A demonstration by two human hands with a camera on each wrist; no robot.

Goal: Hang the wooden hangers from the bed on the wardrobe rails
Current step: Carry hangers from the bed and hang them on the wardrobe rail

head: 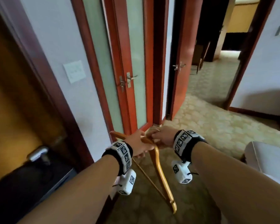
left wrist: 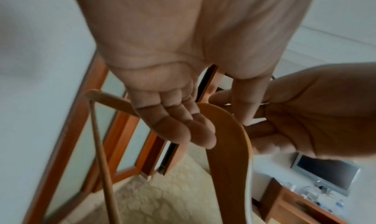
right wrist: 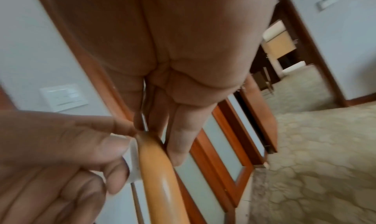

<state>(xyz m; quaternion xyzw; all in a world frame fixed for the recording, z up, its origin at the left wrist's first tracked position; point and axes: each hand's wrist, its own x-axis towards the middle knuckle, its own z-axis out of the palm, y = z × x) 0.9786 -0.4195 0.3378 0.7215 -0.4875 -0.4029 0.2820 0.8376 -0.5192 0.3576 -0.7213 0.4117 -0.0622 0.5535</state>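
One wooden hanger [head: 160, 167] hangs tilted in front of me, its far arm pointing left and its near arm and thin crossbar running down toward me. My left hand [head: 137, 144] grips the hanger's top beside the neck, fingers [left wrist: 179, 126] curled over the wood [left wrist: 227, 147] and thumb on the other side. My right hand [head: 162, 136] pinches the metal hook [right wrist: 144, 115] right above the wooden neck [right wrist: 160, 179]. The two hands touch each other. No wardrobe rail shows in any view.
Red-brown framed doors with frosted glass [head: 136, 62] stand straight ahead. An open doorway [head: 208, 62] leads right over patterned carpet [head: 217, 126]. A brown door with a metal handle [head: 37, 153] is close on my left, and a white padded edge [head: 265, 156] on my right.
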